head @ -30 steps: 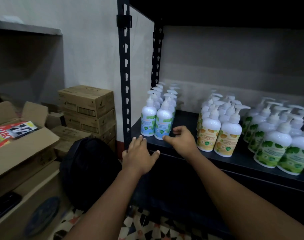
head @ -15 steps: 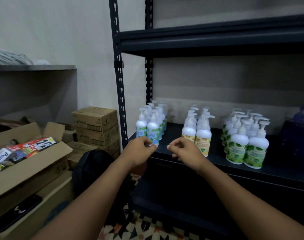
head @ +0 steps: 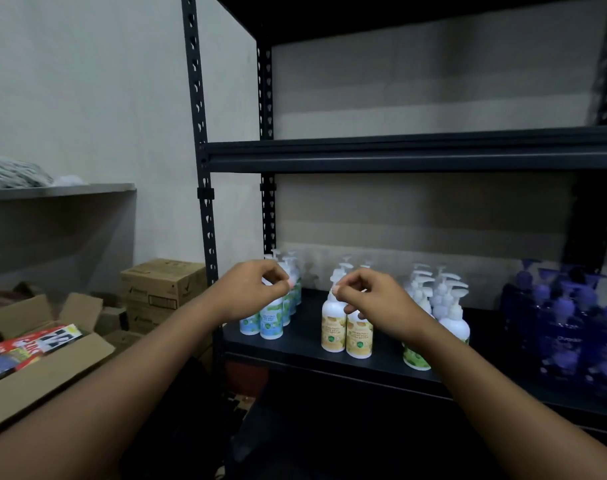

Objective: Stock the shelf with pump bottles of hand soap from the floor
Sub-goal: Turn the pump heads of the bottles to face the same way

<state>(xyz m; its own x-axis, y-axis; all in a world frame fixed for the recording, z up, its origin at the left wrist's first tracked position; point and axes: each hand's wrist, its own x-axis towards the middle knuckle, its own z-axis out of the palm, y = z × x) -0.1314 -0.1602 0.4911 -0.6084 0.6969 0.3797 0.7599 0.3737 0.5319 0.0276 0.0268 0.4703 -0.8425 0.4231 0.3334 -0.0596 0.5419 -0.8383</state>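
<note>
left hand [head: 250, 292]: fingers curled, empty | right hand [head: 374, 299]: loosely curled, empty | both raised before bottles [head: 345, 336] standing on shelf [head: 295, 344]

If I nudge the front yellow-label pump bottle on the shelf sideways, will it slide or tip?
The front yellow-label bottle looks tall and narrow with a pump on top, so a high push would probably tip it. It stands against its neighbour, so it may knock that over. The smooth dark shelf suggests a low push would slide it.
</note>
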